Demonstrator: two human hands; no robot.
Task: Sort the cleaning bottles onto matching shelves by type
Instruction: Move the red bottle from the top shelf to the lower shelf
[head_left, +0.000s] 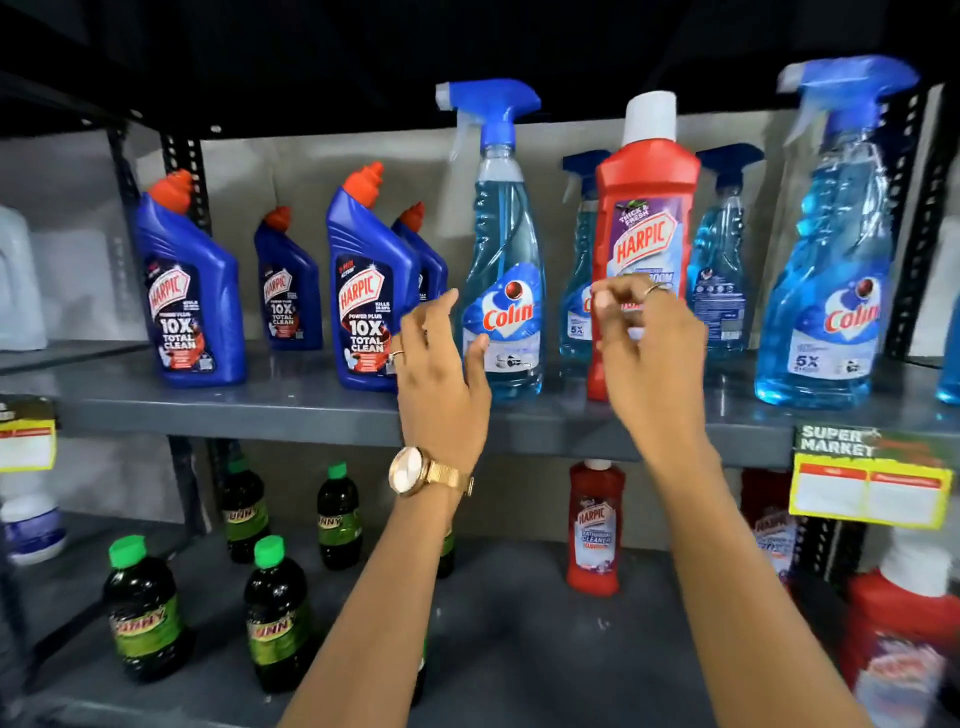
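I see both hands raised in front of the upper shelf (311, 410), a smooth grey-painted metal board on black punched uprights. My left hand (441, 374) is spread, fingers loosely fanned and holding nothing, just in front of a clear plastic spray bottle (503, 291) with ribbed shoulders, pale blue liquid and a blue trigger head. A gold mesh-strap watch (423, 473) circles that wrist. My right hand (652, 348) is half curled, thumb and fingertips drawn close together in front of the label of the red bottle (644, 208); whether they touch it I cannot tell. That bottle is opaque glossy plastic, flat-shouldered with a tall white cap, and it stands upright at the front edge of the upper shelf between spray bottles, with two more half hidden behind it and a large spray bottle (826, 270) to its right. Left of my hands stand four dark blue bottles (192, 296) with bent necks and orange-red caps. On the lower shelf (519, 649) are dark round bottles (143, 613) with green caps at left, and a small red bottle (596, 530) of the same flat-shouldered shape further right.
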